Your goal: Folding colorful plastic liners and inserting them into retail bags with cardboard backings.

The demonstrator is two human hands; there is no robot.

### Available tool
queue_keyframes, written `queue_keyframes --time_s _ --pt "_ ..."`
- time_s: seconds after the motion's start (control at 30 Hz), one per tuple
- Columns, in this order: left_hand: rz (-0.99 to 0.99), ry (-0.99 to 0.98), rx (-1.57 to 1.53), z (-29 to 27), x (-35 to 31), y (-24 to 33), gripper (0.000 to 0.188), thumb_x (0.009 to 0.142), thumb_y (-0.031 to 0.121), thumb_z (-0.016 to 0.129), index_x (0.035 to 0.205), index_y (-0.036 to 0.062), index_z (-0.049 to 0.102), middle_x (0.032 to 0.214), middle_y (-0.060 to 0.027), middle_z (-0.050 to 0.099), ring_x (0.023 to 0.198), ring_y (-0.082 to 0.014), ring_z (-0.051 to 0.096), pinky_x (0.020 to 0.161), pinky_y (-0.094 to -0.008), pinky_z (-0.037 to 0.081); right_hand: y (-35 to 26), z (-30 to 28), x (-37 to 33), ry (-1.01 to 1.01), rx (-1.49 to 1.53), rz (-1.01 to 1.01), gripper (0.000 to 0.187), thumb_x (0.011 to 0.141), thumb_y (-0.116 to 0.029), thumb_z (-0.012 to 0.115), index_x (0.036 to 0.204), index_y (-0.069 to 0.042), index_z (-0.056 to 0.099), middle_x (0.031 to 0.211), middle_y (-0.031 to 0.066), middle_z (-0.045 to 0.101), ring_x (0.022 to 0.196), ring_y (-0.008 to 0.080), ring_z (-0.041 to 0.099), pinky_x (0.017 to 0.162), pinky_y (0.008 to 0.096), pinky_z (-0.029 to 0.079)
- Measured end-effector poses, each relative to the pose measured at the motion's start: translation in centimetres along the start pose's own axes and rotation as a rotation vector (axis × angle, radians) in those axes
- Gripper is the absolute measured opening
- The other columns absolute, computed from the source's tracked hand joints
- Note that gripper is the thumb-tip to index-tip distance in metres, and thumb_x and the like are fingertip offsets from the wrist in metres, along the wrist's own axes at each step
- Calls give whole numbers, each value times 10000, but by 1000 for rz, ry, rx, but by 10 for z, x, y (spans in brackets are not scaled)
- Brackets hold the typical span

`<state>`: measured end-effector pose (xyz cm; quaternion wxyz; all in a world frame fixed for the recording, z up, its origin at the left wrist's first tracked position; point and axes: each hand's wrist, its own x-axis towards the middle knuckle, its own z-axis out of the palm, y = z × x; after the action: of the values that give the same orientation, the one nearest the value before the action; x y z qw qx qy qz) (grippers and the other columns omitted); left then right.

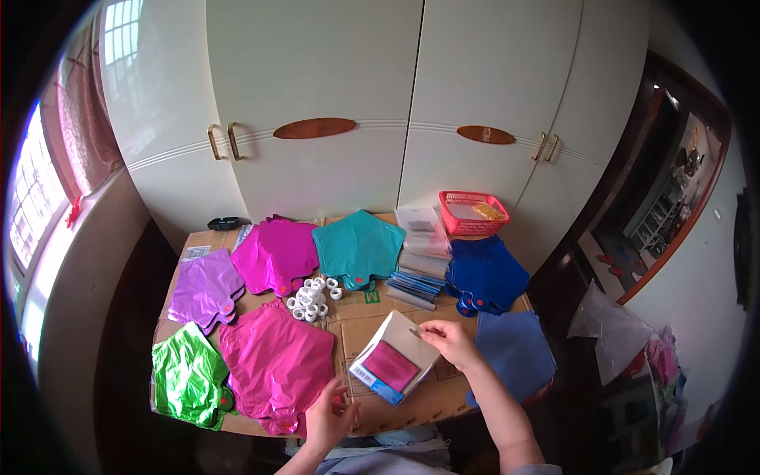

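My right hand [450, 343] pinches the upper right edge of a flat packet [408, 332], which is pale with a folded magenta foil piece [389, 366] showing in it and a blue strip with a barcode along its lower edge. The packet lies tilted over the cardboard. Just left of it, my left hand [328, 416] is empty, its fingers apart and slightly curled. That hand is nearest to a stack of crinkled pink flat foil balloons [279, 356]. Behind the packet lies a row of overlapping flat packets [418, 277].
Around the cardboard-topped table [340, 317] lie green [188, 372], lilac [204, 286], magenta [275, 253], teal [360, 244] and dark blue [487, 273] foil stacks. Small white rings [309, 301] form a pile. A blue sheet [514, 352] and red basket [473, 214] are at right.
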<state>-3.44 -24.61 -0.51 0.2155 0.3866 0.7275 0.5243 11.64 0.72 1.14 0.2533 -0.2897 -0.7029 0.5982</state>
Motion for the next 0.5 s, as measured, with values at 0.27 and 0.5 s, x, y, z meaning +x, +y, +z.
queue_keyframes --time_s 0.27,0.5 --pt "712 -241 756 14 29 -12 308 757 192 649 1058 130 637 1171 -98 564 1105 -286 533 918 -409 444 23 22 47 70 -655 -274 194 789 -101 635 976 -64 668 896 67 665 831 241 628 741 349 491" --pt "758 -257 858 24 32 -21 359 760 187 601 1113 123 607 1196 -118 550 1103 -302 534 955 -428 420 21 24 41 -438 -816 -397 322 731 -46 592 1047 -59 653 1073 84 617 1078 260 545 930 354 442"
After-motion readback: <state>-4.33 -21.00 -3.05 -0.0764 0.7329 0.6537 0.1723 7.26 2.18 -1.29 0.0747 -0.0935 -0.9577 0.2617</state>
